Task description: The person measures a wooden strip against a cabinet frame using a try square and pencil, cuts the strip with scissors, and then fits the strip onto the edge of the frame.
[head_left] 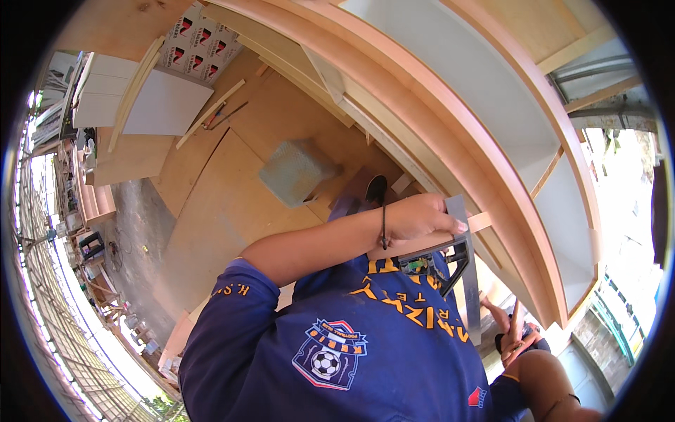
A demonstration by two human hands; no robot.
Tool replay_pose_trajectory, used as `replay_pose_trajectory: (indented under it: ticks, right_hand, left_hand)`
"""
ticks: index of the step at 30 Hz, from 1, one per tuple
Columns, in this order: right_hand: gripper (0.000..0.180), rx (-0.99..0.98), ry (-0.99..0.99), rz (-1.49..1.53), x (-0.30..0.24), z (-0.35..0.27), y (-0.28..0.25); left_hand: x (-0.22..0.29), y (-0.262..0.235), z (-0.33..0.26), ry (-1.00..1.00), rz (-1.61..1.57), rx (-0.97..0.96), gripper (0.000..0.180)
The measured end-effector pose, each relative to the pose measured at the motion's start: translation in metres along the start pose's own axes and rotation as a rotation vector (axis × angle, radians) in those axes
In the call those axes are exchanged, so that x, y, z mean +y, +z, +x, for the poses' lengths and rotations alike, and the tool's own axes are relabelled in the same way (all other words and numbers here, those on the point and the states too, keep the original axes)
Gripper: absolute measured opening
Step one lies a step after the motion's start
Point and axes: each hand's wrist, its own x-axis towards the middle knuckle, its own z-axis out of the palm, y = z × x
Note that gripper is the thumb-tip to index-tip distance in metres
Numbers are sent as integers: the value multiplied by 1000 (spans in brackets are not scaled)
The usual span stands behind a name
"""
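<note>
My left hand (422, 219) reaches across from the left, a dark cord round its wrist. Its fingers are closed on the upper end of a grey flat bar (472, 302). A black triangular handle-like part (457, 269) adjoins the bar. A narrow wooden strip (481, 222) runs beneath my hand toward the large pale wooden frame (485, 151) on the right. My right forearm (545, 383) is at the lower right, with a thin band on it. The right hand lies beyond the lower edge.
A pale blue-grey stool-like block (297, 172) stands on brown floor boards (211, 218). White panels (165, 98) and a long wooden batten (211, 112) are at the far left. Part of another person (517, 337) shows at the lower right. A wire-mesh wall (53, 295) lines the left.
</note>
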Motion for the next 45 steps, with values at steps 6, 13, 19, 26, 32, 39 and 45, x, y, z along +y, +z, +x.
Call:
replay_pose_trajectory:
  ticks: [6,13,19,26,32,39,45]
  right_hand:
    - [55,-265,1191,59,15,-79,51]
    - [29,-447,1495,364,32,-134,111]
    - [23,-289,1414,356,66,-104,79]
    - [32,-30,1019,727,163,75,151]
    - [19,15,1062,768,308,228,296]
    - [29,133,950,121,358,310,432]
    - [26,204,952,324,436,318,457]
  left_hand:
    - [-7,-16,0,-6,-51,4,34]
    - [-2,-35,-13,-50,-185,37,38]
    - [-16,-83,-30,2,-295,-15,41]
    - [-26,-70,-75,-53,506,236,38]
    - [-68,-83,-85,128,908,318,36]
    - [-121,-63,-150,-18,676,802,41]
    - [-134,-44,-155,14,540,893,37]
